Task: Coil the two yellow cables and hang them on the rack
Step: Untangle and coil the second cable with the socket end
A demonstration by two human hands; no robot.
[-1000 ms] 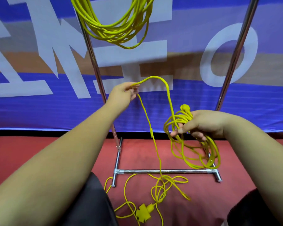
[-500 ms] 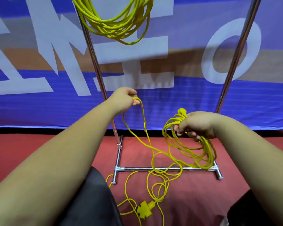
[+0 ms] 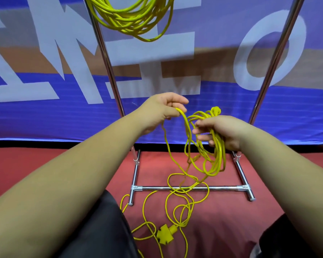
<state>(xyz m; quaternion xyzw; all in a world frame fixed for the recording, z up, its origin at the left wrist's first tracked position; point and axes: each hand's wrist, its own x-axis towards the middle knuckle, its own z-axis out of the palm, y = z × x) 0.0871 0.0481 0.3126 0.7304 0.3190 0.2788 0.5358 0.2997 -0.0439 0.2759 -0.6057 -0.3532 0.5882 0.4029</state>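
Now — 1 hung coil (image 3: 127, 25) | 1 loose cable (image 3: 219, 153): left grip (image 3: 162, 107) pinches, right grip (image 3: 224, 129) clutches

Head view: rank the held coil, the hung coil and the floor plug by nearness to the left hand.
1. held coil, in the right hand; the left hand pinches its strand.
2. hung coil, above, on the rack.
3. floor plug, far below.

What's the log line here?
step: coiling; left hand: pinches loose strand; right hand: holds coil; other cable: hangs coiled by rack pole; connector: on floor
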